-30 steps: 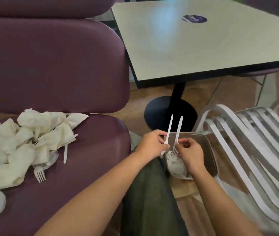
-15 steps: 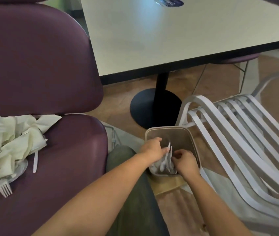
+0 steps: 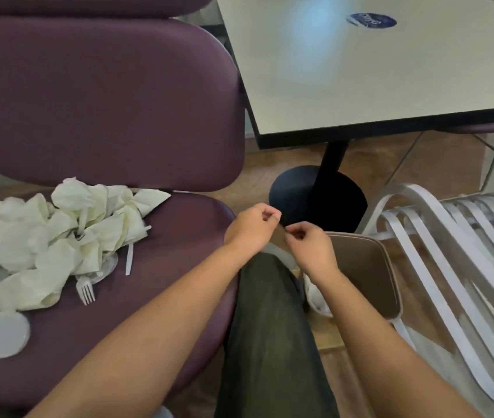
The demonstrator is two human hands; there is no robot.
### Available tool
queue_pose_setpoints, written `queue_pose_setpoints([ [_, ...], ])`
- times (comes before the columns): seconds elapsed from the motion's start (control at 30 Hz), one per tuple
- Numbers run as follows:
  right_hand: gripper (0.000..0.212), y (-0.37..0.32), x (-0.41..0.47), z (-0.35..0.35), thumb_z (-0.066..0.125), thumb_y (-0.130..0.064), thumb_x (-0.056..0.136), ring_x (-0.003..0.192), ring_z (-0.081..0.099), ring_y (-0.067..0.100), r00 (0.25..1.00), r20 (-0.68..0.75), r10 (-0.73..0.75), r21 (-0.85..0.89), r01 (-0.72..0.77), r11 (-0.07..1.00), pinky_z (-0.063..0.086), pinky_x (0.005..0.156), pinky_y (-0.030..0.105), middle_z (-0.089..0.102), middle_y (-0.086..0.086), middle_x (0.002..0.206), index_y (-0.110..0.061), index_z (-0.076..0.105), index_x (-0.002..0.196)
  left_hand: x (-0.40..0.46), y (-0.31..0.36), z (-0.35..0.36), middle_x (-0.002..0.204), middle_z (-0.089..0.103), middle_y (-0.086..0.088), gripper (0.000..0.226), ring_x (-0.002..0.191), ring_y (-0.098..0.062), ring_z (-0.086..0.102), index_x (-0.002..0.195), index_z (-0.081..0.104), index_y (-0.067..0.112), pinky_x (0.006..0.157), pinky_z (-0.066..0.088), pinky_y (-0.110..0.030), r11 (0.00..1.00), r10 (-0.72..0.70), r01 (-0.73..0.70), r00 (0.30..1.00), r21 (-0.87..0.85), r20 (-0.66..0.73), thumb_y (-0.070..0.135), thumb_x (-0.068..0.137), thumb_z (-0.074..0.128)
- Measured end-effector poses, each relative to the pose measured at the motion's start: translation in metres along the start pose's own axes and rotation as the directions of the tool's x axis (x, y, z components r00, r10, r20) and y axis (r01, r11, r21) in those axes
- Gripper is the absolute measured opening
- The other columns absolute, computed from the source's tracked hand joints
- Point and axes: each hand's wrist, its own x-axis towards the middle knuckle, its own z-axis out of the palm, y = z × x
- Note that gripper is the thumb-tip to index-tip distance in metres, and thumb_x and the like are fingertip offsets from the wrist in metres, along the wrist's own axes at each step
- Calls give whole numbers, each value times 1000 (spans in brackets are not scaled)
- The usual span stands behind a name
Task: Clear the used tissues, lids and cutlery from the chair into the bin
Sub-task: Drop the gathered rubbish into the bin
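Observation:
A heap of crumpled white tissues (image 3: 58,236) lies on the left of the purple chair seat (image 3: 173,267). A white plastic fork (image 3: 85,291), a white utensil handle (image 3: 129,262) and a round translucent lid (image 3: 4,333) lie beside the heap. The brown bin (image 3: 363,276) stands on the floor right of my knee, with white waste in its bottom. My left hand (image 3: 251,227) and my right hand (image 3: 309,248) hover close together above the bin's near-left corner, fingers loosely curled, holding nothing.
A cream table (image 3: 375,70) on a black pedestal base (image 3: 318,197) stands ahead on the right. A white slatted chair (image 3: 466,267) lies right of the bin. My dark trouser leg (image 3: 269,327) runs between seat and bin.
Both hands let the two forks go into the bin and rose out of it empty. The view swung back left toward the chair seat.

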Motion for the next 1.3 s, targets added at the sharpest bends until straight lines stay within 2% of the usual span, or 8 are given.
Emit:
queue_pose_setpoints([
  [0.2,17,-54,-3,60,62,-22,87,95,63,16,972,169,-166,-127,188,974,53,89,36,68,0,106,-20,71,102,-4,-65,-59,90,71,15,16,86,-15,68,89,63,39,86,53,-41,987,-134,119,981,-107,-143,51,86,53],
  [0.4,18,-89,-6,113,61,-21,86,96,65,20,936,296,-192,-208,259,943,53,89,38,69,0,104,-25,70,100,-21,-126,-100,85,70,16,14,85,-17,68,85,62,36,88,52,-41,970,-224,193,946,-150,-235,48,87,54],
  [0.6,14,-110,-8,164,59,-28,86,99,65,19,914,378,-148,-219,244,945,53,83,32,72,-4,101,-28,69,96,-43,-176,-147,98,64,11,18,102,-17,58,102,64,33,84,50,-36,947,-168,259,905,192,-392,27,86,62],
  [0.7,18,-122,-6,186,60,-33,88,107,62,20,901,413,-135,-238,250,939,51,88,33,70,-3,108,-27,68,102,-48,-196,-162,113,59,4,34,114,-23,49,115,60,30,88,43,-38,812,-71,274,923,516,-378,23,82,65],
  [0.93,44,-136,0,225,57,-57,87,109,62,21,895,443,-40,-257,169,952,48,83,34,66,-2,114,-22,61,114,-45,-224,-168,103,61,-1,45,101,-28,54,107,64,24,73,40,-38,628,128,185,933,756,-335,26,65,81],
  [1.0,43,-142,3,231,56,-57,88,105,63,22,896,445,-9,-230,124,965,48,81,34,68,-1,110,-21,60,112,-43,-227,-168,97,63,1,43,96,-27,57,106,65,24,69,41,-37,611,154,181,928,771,-340,20,65,80],
  [1.13,20,-148,7,243,64,-45,86,71,60,23,901,430,50,-71,-21,997,50,69,32,68,0,84,-25,60,89,-42,-229,-168,84,65,2,40,83,-26,61,99,67,24,63,42,-35,639,226,174,889,749,-399,11,62,78],
  [1.3,7,-148,1,237,67,-20,85,66,62,16,874,479,76,252,-220,942,51,65,32,71,9,90,-15,63,84,-47,-220,-172,89,67,4,43,86,-24,60,103,68,23,69,41,-34,711,259,159,846,685,-466,11,62,74],
])
